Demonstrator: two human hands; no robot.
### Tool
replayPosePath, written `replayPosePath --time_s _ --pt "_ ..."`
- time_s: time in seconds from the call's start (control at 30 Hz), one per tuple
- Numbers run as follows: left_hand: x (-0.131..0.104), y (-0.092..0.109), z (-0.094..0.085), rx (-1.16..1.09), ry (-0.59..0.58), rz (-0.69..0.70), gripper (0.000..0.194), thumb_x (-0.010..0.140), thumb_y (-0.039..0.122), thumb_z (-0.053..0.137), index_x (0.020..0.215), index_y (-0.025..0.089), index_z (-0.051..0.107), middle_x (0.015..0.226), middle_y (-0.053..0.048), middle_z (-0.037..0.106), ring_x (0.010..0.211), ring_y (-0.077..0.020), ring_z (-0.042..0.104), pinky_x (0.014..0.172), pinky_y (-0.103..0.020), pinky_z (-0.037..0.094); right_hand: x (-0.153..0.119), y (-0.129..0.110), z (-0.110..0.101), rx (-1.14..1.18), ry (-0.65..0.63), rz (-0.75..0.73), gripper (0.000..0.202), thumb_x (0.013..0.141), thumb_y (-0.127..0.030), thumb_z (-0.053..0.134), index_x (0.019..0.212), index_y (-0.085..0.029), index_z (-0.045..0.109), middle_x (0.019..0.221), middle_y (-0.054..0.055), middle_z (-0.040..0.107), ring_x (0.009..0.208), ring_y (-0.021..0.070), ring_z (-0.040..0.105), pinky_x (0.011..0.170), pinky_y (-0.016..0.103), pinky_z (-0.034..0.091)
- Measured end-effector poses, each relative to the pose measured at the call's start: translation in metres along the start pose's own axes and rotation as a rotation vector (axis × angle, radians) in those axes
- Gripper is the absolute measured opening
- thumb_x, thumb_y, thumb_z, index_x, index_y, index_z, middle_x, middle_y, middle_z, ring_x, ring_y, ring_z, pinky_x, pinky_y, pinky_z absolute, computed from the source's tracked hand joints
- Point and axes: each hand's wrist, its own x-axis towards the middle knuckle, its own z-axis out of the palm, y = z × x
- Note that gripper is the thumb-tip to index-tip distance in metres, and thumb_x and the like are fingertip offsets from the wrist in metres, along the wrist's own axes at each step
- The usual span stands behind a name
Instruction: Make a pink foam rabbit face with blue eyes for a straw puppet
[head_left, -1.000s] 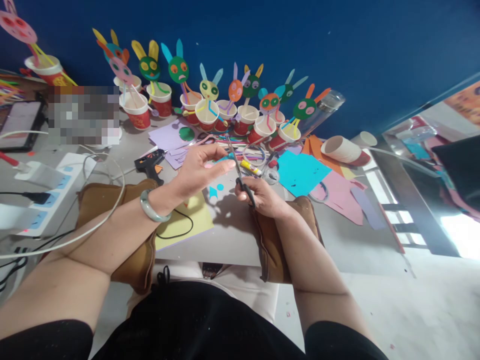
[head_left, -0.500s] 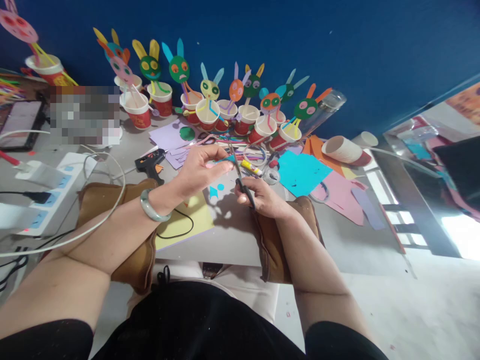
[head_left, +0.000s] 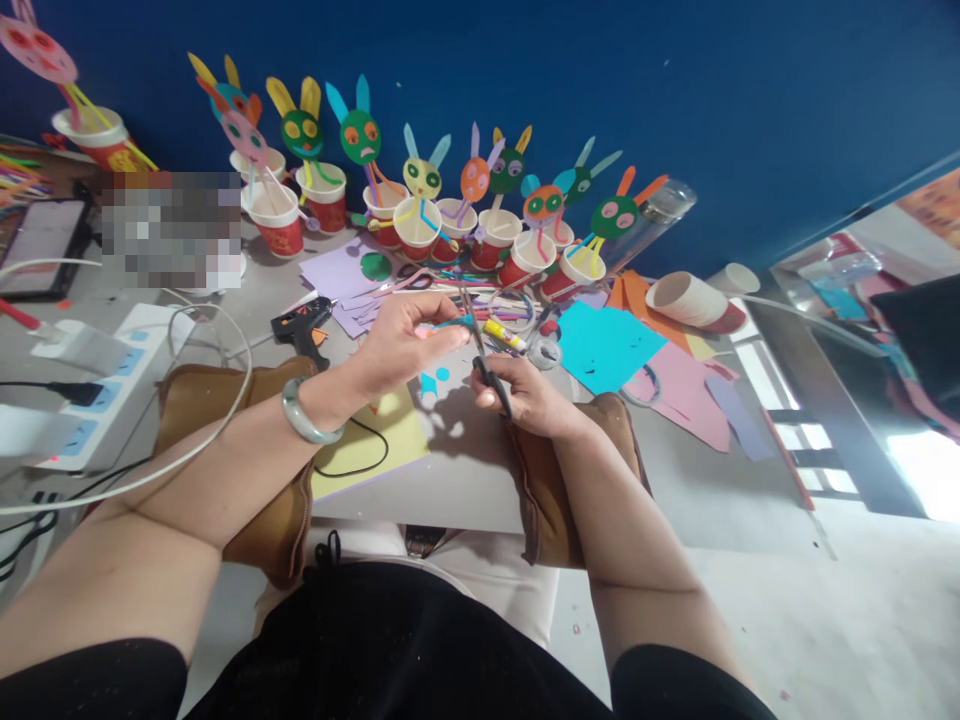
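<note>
Thumb and fingers of my left hand (head_left: 409, 340) pinch a small piece of blue paper (head_left: 456, 322), partly hidden by the fingers. My right hand (head_left: 525, 393) is closed round the black handles of a pair of scissors (head_left: 492, 385). The scissor blades point up and away from me, right beside the blue paper at my left fingertips. Below the hands, small blue paper scraps (head_left: 429, 385) lie on the grey table (head_left: 450, 490). A yellow paper sheet (head_left: 401, 440) lies under my left wrist.
Paper cups (head_left: 416, 230) with rabbit-faced paper figures line the blue wall. A black glue gun (head_left: 301, 328) lies left of my hands, near a white power strip (head_left: 112, 385) with cables. At right are a blue sheet (head_left: 611, 345), pink paper (head_left: 682, 390) and stacked cups (head_left: 690, 298).
The blue paper has turned slightly in my left fingers and looks narrower. Both hands stay in nearly the same place, the scissors still beside the paper.
</note>
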Motion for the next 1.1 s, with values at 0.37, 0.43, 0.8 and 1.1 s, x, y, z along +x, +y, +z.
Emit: replayPosePath --time_s 0.37,0.43,0.8,1.1 --pt "0.0000 0.0036 0.0011 0.001 0.025 -0.023 0.015 0.066 0.033 0.071 0.067 0.019 0.066 0.067 0.001 0.065 0.066 -0.0123 0.054 0.064 -0.026 0.047 -0.0005 -0.0009 -0.0001 0.010 0.009 -0.033 0.077 0.076 -0.096 0.057 0.067 -0.020 0.050 0.065 -0.003 0.044 0.065 0.0126 0.036 0.062 0.029 0.029" --pt "0.0000 0.0038 0.0006 0.011 0.022 -0.022 0.015 0.067 0.033 0.071 0.067 0.019 0.065 0.067 0.001 0.065 0.067 -0.0125 0.055 0.065 -0.027 0.048 -0.0006 0.0002 0.0000 0.010 0.016 -0.041 0.077 0.077 -0.096 0.057 0.067 -0.020 0.051 0.065 -0.003 0.044 0.065 0.0126 0.037 0.063 0.029 0.030" --pt "-0.0001 0.0065 -0.0004 0.004 0.019 0.008 0.011 0.069 0.029 0.070 0.066 0.019 0.068 0.066 0.001 0.067 0.065 -0.0123 0.058 0.063 -0.026 0.048 -0.0011 0.0012 0.0000 -0.020 0.024 -0.023 0.079 0.078 -0.098 0.053 0.067 -0.020 0.052 0.066 -0.002 0.046 0.065 0.0131 0.039 0.063 0.030 0.032" --pt "-0.0005 0.0074 0.0011 0.013 0.042 -0.003 0.013 0.070 0.032 0.068 0.068 0.020 0.067 0.068 0.001 0.070 0.069 -0.0140 0.062 0.067 -0.027 0.051 -0.0013 -0.0002 0.0001 0.009 0.033 -0.019 0.078 0.077 -0.097 0.055 0.066 -0.019 0.052 0.065 -0.003 0.046 0.065 0.0130 0.039 0.063 0.030 0.031"
